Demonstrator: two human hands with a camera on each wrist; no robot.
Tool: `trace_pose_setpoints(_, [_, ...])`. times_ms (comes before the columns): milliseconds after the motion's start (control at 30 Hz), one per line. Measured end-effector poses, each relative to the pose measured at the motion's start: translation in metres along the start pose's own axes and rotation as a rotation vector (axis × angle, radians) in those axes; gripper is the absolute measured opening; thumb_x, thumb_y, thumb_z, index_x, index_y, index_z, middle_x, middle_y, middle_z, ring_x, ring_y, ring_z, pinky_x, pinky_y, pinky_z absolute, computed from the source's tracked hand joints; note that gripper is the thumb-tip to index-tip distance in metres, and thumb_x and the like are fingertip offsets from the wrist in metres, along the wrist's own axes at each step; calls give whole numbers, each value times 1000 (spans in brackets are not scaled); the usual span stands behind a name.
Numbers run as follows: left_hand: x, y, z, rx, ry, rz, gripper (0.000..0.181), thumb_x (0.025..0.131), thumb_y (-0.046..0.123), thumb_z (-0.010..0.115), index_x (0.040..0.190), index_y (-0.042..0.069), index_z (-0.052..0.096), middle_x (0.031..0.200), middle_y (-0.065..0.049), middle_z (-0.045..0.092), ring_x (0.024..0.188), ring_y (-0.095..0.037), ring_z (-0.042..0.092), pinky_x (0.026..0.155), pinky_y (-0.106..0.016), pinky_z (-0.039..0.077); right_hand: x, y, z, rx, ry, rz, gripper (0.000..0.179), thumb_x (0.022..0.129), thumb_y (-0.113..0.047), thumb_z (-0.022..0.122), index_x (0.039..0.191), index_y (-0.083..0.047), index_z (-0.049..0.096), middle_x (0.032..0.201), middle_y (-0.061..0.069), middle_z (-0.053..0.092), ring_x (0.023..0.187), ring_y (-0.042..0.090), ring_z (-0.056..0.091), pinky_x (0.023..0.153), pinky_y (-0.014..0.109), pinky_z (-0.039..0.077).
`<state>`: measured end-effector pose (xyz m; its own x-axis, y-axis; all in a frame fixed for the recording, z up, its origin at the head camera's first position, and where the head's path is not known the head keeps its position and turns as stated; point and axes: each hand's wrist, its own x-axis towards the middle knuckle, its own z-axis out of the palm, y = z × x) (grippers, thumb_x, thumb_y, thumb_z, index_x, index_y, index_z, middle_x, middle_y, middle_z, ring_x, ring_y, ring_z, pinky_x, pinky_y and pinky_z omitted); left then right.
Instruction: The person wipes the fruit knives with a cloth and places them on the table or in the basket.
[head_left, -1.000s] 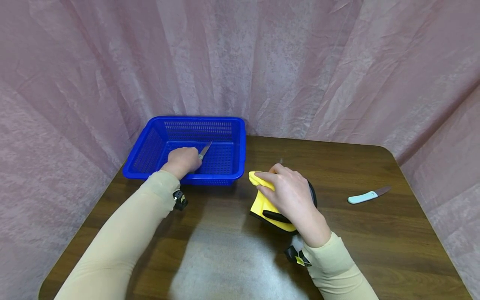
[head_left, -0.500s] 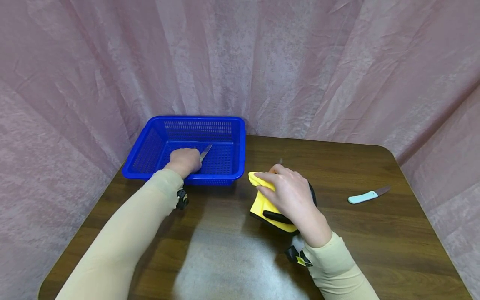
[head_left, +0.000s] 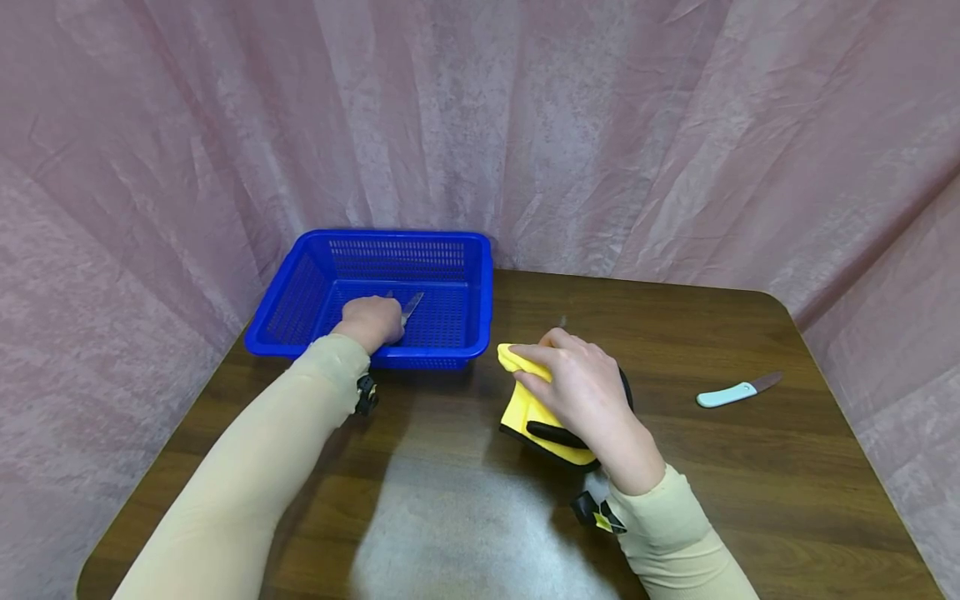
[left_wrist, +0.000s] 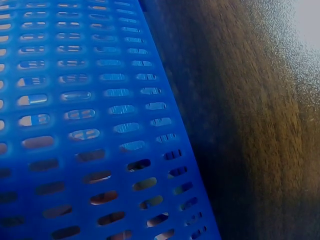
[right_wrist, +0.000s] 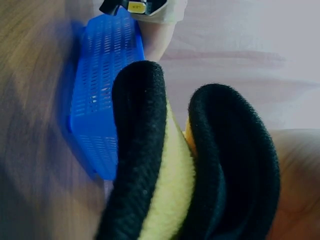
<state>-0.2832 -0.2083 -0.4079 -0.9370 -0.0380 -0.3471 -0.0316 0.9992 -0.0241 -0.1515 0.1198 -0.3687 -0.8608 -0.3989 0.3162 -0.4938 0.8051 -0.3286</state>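
Note:
In the head view, my left hand [head_left: 371,321] reaches down into a blue slotted basket [head_left: 480,333] with its fingers curled round a knife [head_left: 412,307], whose blade points away to the right. The handle is mostly hidden by the hand. Beside that hand a second small pointed tip [head_left: 389,294] shows; what it belongs to is hidden. My right hand [head_left: 588,387] pinches a folded yellow cloth with black edging [head_left: 525,408] over the table. In the right wrist view the folded cloth [right_wrist: 175,185] fills the middle. The left wrist view shows mostly the basket's side [left_wrist: 85,110].
A small knife with a pale turquoise handle [head_left: 726,395] lies on the wooden table [head_left: 675,500] at the right. A tiny greyish tip [head_left: 563,321] shows just beyond the right hand, its owner unclear. Pink curtains [head_left: 570,125] hang behind and at both sides.
My left hand has shifted slightly right inside the basket, and the knife blade's tip has dropped a little. A second tip has come into sight beside that hand. The right hand stays still with the cloth.

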Motion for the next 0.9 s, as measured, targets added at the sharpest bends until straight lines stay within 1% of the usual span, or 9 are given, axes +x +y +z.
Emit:
trace_pose_setpoints(100, [6, -1, 1, 7, -10, -4, 27, 100, 18, 62, 115, 2, 78, 127, -23, 75, 109, -39, 72, 89, -59, 59, 0, 0, -1, 0, -2, 3, 37, 95, -26, 90, 131, -26, 83, 105, 1, 71, 89, 26, 69, 75, 46, 55])
trace_pose_setpoints(133, [14, -5, 7, 11, 3, 3, 27, 98, 20, 63, 113, 3, 79, 125, -22, 75, 107, -39, 73, 85, -58, 59, 0, -1, -1, 0, -2, 3, 37, 95, -26, 90, 131, -26, 83, 105, 2, 72, 89, 26, 69, 75, 46, 55])
trace_pose_setpoints(267, [16, -6, 7, 10, -2, 2, 27, 97, 20, 64, 111, 4, 79, 123, -22, 76, 105, -39, 73, 83, -57, 60, 0, -1, -2, 1, -2, 5, 37, 95, -26, 90, 131, -26, 83, 106, 2, 72, 89, 26, 70, 75, 47, 55])
trace_pose_setpoints(333, [13, -6, 6, 7, -8, 2, 26, 98, 21, 64, 111, 3, 78, 121, -22, 76, 102, -38, 72, 84, -57, 59, 0, 0, -1, 2, 0, 5, 38, 94, -27, 90, 132, -26, 83, 106, 2, 72, 89, 26, 69, 75, 47, 55])
trace_pose_setpoints(367, [4, -2, 0, 3, -25, -5, 25, 100, 20, 64, 112, 2, 78, 122, -23, 75, 103, -38, 72, 86, -58, 59, 0, 0, -1, 3, 1, 5, 38, 94, -27, 90, 131, -26, 83, 106, 1, 72, 89, 26, 69, 75, 46, 55])
trace_pose_setpoints(533, [-4, -1, -3, 3, -18, 3, 31, 105, 27, 65, 114, 0, 77, 123, -24, 75, 105, -39, 71, 90, -60, 58, -1, 0, -2, 2, 3, 8, 38, 94, -27, 90, 132, -26, 83, 105, 1, 71, 87, 26, 68, 75, 46, 55])
trace_pose_setpoints(667, [-10, -1, -5, 1, 13, 5, 35, 107, 30, 65, 116, -1, 77, 124, -25, 75, 107, -40, 72, 91, -60, 59, -2, 1, -3, 1, 1, 12, 38, 94, -27, 90, 131, -26, 83, 104, 0, 71, 86, 26, 67, 74, 46, 54])
trace_pose_setpoints(900, [-21, -1, -14, -1, 90, 36, 35, 110, 32, 61, 109, 2, 78, 118, -23, 77, 100, -39, 73, 86, -60, 60, -5, 4, -7, -3, -7, 27, 39, 94, -28, 90, 132, -27, 83, 105, 0, 71, 85, 26, 67, 74, 47, 54])
